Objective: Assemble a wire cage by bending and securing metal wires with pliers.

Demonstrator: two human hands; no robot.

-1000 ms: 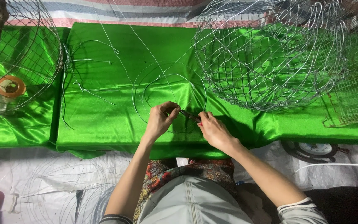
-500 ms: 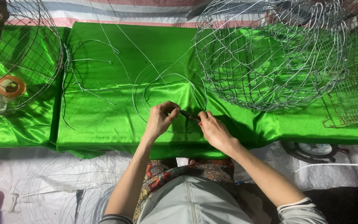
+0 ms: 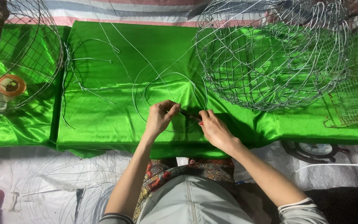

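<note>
Hands near the green cloth's (image 3: 104, 128) front edge: left hand (image 3: 159, 118) pinches thin looped wire (image 3: 168, 89); right hand (image 3: 214, 129) grips pliers (image 3: 189, 115); wire basket (image 3: 270, 54) beyond.

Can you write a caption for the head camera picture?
Two hands, left hand and right hand, work thin wire loops with a tool on green cloth.

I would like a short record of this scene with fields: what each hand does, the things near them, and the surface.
left hand: left hand pinches thin wire at the near edge of the wire loops
right hand: right hand holds a small dark tool, its tip pointing to the left hand's fingers
surface: shiny green cloth
right of hands: large round wire basket
far left: wire cage over an orange ring
far right: flat wire mesh
loose wires: loose wire pieces, left of the loops
</note>
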